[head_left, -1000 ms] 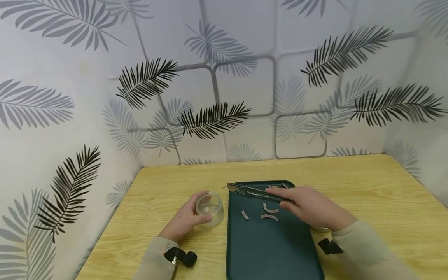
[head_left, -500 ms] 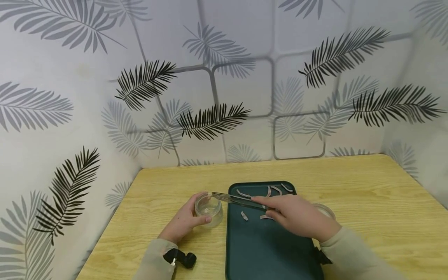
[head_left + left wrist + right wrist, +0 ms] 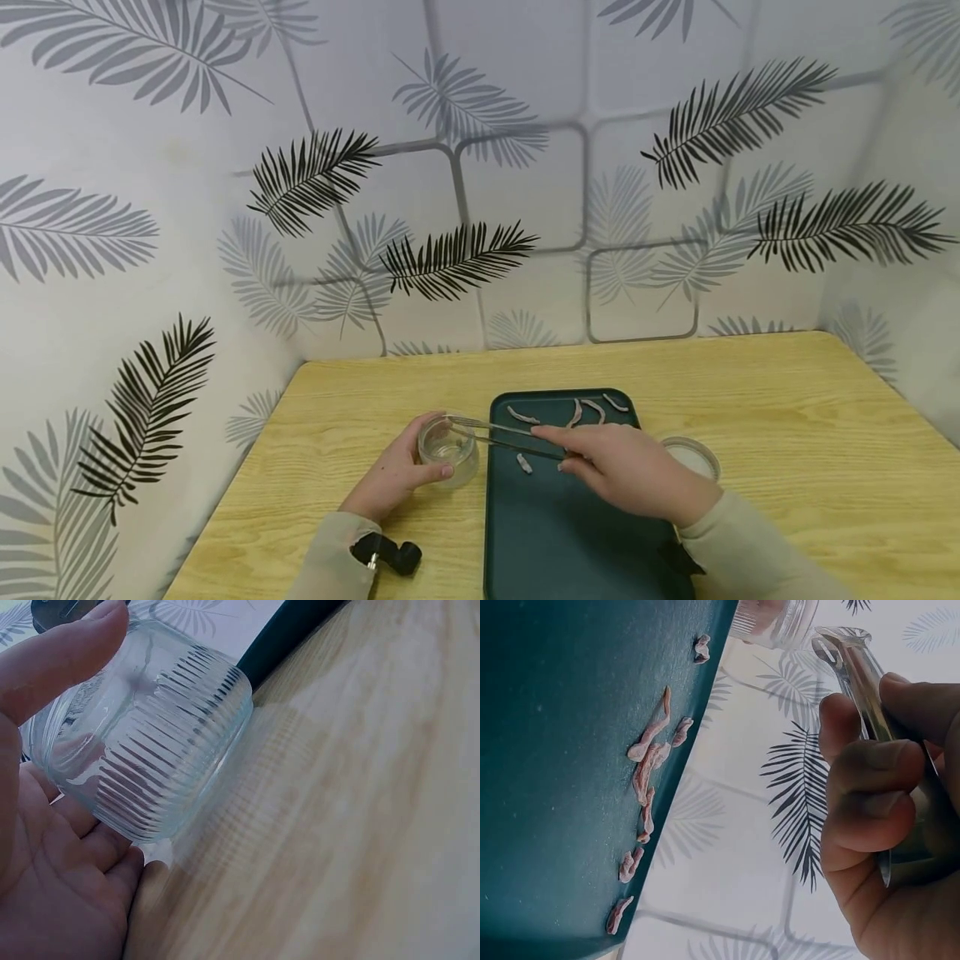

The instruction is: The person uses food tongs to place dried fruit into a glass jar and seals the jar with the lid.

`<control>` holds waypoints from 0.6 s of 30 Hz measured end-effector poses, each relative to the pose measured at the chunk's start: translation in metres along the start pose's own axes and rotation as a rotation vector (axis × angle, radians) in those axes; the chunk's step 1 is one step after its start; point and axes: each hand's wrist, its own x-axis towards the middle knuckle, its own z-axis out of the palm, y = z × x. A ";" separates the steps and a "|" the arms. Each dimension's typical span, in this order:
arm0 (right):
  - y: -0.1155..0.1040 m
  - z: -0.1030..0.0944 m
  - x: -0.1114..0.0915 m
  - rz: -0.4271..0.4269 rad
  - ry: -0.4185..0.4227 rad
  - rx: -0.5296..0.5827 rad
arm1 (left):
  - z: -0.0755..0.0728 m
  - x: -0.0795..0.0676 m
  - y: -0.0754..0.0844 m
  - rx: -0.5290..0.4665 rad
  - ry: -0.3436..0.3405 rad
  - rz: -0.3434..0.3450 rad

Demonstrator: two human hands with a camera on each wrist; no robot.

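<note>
My left hand [image 3: 390, 477] grips a small clear glass jar [image 3: 455, 468] standing on the table left of the tray, thumb in front and fingers behind. In the left wrist view the jar [image 3: 172, 742] has a ribbed wall. My right hand [image 3: 641, 468] holds metal tongs [image 3: 495, 426] whose arms stand apart, tips at the jar's mouth. Thin pinkish-brown strips, like dried meat, lie on the dark green tray [image 3: 577, 533]: one short strip [image 3: 524, 463] near its left edge and several toward the far end, such as this curved strip [image 3: 522, 415].
A round, pale-topped glass piece [image 3: 693, 457] sits right of the tray, partly behind my right hand. The wooden table [image 3: 825, 433] meets a leaf-patterned wall [image 3: 525, 292] at the back. A black camera mount [image 3: 386, 552] is on my left wrist.
The tongs have moved left from over the tray to the jar's mouth, and their arms have spread. A thin strip that was at their tips no longer shows there. My left hand stays put.
</note>
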 end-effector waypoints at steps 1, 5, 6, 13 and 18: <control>0.000 0.000 0.000 0.000 -0.001 -0.002 | 0.000 0.000 0.000 0.000 -0.002 0.001; -0.001 0.001 0.000 -0.003 -0.004 0.000 | -0.001 0.000 0.000 0.006 -0.010 0.004; -0.001 0.001 0.000 -0.004 -0.004 0.002 | -0.001 0.000 0.000 0.008 -0.012 0.004; 0.003 -0.003 0.000 0.011 0.018 0.006 | 0.000 -0.001 0.003 0.023 0.001 0.000; 0.006 -0.008 -0.002 0.065 -0.015 0.041 | -0.001 -0.001 0.002 0.030 0.009 -0.004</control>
